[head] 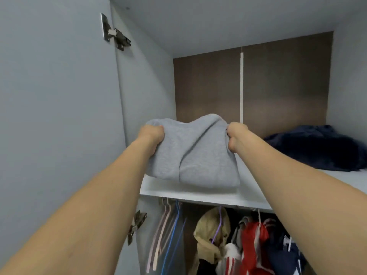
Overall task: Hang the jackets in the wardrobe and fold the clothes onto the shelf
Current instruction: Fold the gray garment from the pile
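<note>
A folded grey garment (193, 155) lies at the left end of the white wardrobe shelf (198, 195), its front edge resting on the board. My left hand (152, 135) grips its left side with curled fingers. My right hand (236, 136) grips its right side the same way. Both arms reach up and forward into the shelf space. A dark navy garment (317, 147) lies bunched at the right end of the same shelf.
Below the shelf hang a tan jacket (213, 233), a red-and-white jacket (253, 241) and a navy one (286, 253). Several bare hangers (168, 231) hang at the left. The open wardrobe door (55, 116) with metal hinges (116, 33) stands close on the left.
</note>
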Motion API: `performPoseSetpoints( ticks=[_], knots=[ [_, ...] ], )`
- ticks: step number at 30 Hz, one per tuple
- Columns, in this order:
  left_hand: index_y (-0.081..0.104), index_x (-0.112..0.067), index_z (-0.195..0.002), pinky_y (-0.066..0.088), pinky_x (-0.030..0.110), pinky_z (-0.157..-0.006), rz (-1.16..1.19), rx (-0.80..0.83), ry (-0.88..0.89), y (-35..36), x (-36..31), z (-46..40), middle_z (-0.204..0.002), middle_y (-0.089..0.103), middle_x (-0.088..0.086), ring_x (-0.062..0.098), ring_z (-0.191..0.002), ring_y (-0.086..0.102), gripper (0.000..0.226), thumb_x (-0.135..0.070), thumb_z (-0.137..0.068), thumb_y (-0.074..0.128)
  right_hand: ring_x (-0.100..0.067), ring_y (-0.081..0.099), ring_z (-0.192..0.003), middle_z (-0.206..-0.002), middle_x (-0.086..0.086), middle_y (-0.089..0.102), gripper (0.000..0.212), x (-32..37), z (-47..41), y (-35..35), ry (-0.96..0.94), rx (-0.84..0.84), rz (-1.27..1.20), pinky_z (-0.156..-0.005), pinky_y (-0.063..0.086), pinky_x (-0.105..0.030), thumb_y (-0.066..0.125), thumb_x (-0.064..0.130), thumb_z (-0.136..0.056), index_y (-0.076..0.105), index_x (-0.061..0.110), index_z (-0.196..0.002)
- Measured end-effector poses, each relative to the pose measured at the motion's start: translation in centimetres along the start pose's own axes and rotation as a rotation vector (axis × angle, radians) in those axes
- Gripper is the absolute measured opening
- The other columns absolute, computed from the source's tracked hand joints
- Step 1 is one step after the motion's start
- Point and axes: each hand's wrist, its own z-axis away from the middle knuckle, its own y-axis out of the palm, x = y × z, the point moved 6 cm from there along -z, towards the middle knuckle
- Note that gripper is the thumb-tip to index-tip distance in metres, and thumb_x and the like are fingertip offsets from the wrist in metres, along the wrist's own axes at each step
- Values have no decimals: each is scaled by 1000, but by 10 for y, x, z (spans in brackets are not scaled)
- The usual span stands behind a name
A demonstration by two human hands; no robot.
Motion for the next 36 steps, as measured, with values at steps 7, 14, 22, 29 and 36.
performPoseSetpoints(
  ticks=[7,14,22,29,36],
  knots=[
    [42,-9,-145,39,42,-107,-761,103,-47,48,100,-51,-144,51,13,34,-131,50,47,-24,-100,40,-39,43,-127,-147,-15,34,56,-87,-73,36,-165,-126,897,-104,38,-43,47,37,-94,37,11,-143],
    [41,-26,-143,35,41,-101,-1027,-96,518,71,103,-64,-152,28,10,32,-130,35,51,-12,-93,39,-31,35,-134,-149,-3,35,51,-136,-90,49,-209,62,1283,-107,30,-51,27,36,-97,36,30,-147],
    [62,-9,-114,44,34,-78,-934,116,217,78,127,-89,-117,65,16,35,-105,62,32,-10,-90,41,-35,41,-132,-141,-15,49,62,-139,-112,42,-252,53,1209,-108,37,-48,33,26,-86,39,27,-147],
    [59,-12,-125,46,36,-90,-1102,188,260,85,117,-85,-130,60,11,31,-117,59,34,-15,-96,42,-35,44,-130,-141,-14,50,54,-128,-93,41,-249,93,1182,-107,37,-44,29,38,-96,43,18,-144],
    [52,-7,-123,40,36,-92,-1012,65,591,85,21,-27,-129,56,14,36,-116,54,31,-22,-98,40,-32,42,-134,-151,-11,39,49,-50,-16,-36,-428,-90,1255,-106,39,-39,46,27,-100,38,6,-144]
  ],
)
